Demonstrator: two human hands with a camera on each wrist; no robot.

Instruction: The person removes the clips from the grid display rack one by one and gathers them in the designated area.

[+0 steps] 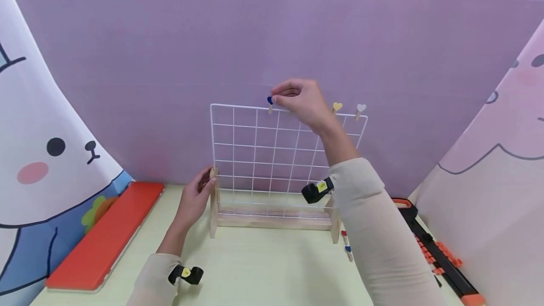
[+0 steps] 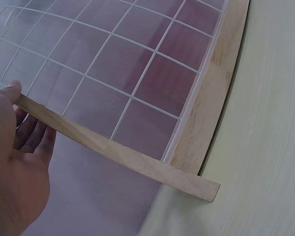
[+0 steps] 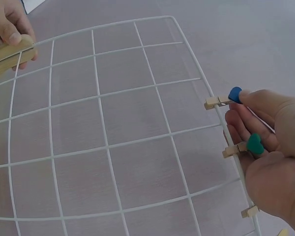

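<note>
A white wire grid (image 1: 211, 131) stands upright in a wooden base (image 1: 272, 222). My left hand (image 1: 196, 198) holds the top of the base's left wooden upright (image 2: 113, 150), thumb on one side and fingers on the other. At the grid's top wire, my right hand (image 1: 303, 103) pinches a small wooden clothespin with a blue heart (image 3: 235, 95); its jaws are at the wire. Beneath that hand, a green-heart clothespin (image 3: 255, 143) is clipped on the same wire. Farther right are a yellow-heart clothespin (image 1: 337, 106) and a white-heart clothespin (image 1: 361, 107).
By the base's right foot lie a red-heart clothespin (image 1: 344, 234) and a blue-heart clothespin (image 1: 348, 249). A long red case (image 1: 106, 240) is at the left of the table. A black rack with orange parts (image 1: 442, 256) lies at the right. Behind hangs a purple backdrop (image 1: 170, 37).
</note>
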